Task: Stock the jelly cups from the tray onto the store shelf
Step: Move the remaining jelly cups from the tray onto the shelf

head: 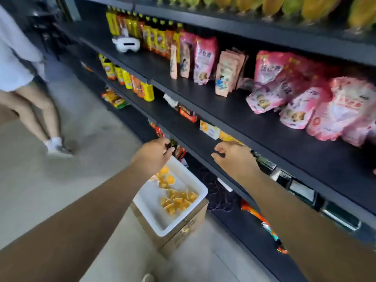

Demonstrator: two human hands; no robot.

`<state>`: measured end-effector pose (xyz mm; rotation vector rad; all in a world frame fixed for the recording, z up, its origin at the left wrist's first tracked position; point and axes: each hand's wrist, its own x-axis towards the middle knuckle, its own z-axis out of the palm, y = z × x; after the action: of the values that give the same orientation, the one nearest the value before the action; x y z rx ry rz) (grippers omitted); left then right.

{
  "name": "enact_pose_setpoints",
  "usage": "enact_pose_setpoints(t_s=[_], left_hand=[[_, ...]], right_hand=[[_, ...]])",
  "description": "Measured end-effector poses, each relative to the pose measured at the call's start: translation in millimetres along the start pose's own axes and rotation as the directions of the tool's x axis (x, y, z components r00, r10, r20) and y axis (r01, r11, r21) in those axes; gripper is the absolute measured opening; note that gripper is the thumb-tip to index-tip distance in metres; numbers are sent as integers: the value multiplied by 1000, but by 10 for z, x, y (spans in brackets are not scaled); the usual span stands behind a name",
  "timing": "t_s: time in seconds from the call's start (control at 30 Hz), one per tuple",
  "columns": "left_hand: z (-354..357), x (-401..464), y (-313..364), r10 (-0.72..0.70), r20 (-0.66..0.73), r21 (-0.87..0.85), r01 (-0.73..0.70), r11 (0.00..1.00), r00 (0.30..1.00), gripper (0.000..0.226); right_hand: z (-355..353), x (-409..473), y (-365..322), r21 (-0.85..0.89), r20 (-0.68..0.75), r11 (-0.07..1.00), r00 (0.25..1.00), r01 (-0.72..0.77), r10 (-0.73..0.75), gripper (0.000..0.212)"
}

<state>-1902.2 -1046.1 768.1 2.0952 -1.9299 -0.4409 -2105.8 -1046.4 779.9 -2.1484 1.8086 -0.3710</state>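
A white tray (198, 187) sits low in front of the shelves and holds several orange jelly cups (177, 199). My left hand (153, 154) hovers above the tray's far end, its fingers loosely curled, and I see no cup in it. My right hand (233, 156) hangs just before the front edge of a black shelf (203, 139), fingers loosely curled, with nothing visible between them. Motion blur softens both hands.
The tray rests on a cardboard box (183, 231) on the floor. Pink snack bags (205, 60) fill the shelf above, and yellow-white packs (209, 130) lie near my right hand. Another person (24, 78) stands in the aisle to the left. A white device (127, 44) lies on the upper shelf.
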Motion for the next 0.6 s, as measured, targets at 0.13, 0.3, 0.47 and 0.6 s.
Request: enact_pose_setpoints(t_s=[0.13, 0.3, 0.47, 0.6], left_hand=[[160, 142, -955, -113, 102, 35, 110, 993, 988, 37], [425, 319, -1752, -165, 219, 25, 163, 986, 962, 39], [784, 500, -2098, -202, 408, 7, 218, 976, 890, 40], [1123, 709, -2207, -224, 505, -11, 265, 964, 834, 40]], right_hand=[[737, 350, -421, -24, 165, 997, 983, -77, 79, 31], [1472, 610, -724, -14, 327, 971, 917, -237, 229, 35], [2049, 675, -640, 5, 437, 921, 829, -390, 349, 33], [2482, 754, -469, 26, 535, 855, 730, -517, 425, 31]])
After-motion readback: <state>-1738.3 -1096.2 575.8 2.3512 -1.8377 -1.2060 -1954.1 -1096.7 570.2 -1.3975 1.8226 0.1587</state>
